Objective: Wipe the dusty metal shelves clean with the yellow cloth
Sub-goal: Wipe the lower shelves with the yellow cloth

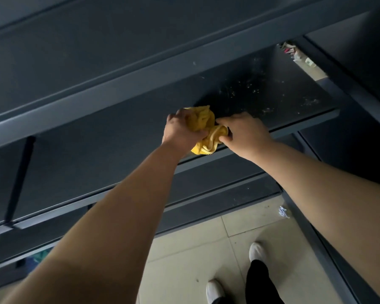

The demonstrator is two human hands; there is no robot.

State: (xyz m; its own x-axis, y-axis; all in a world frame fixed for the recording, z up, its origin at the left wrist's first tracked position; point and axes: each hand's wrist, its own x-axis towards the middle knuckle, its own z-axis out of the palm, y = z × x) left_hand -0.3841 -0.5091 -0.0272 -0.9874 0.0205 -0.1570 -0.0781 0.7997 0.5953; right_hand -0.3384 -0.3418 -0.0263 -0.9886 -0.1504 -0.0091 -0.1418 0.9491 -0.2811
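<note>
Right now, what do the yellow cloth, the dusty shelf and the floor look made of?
The yellow cloth: soft fabric, perhaps terry or microfibre; it crumples in folds where the left hand and right hand grip it. The shelf: likely painted sheet metal, dark matte, folded front edge, pale dust specks. The floor: pale tiles, probably ceramic, straight grout lines.

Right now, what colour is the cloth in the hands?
Yellow; the cloth shows best in the head view.
</note>
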